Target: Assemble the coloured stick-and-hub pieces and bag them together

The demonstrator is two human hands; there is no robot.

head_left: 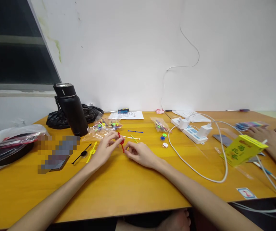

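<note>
A yellow-brown worktop (99, 195) runs back to a white wall (128, 64). Near the middle, the person's left hand (106, 147) has its grip pinched closed on a red arrow (122, 142), held up at a tilt. The right hand (141, 155) is just beside the arrow's lower end, fingers curled toward the thumb; whether its grip has hold of anything cannot be told. To the left lie a yellow arrow (92, 151) and a black arrow (83, 153). Farther right are a white disc (165, 145) and a blue disc (162, 138). Beyond the hands lies a blue stick (135, 131); at far left stands a black bottle (71, 110).
</note>
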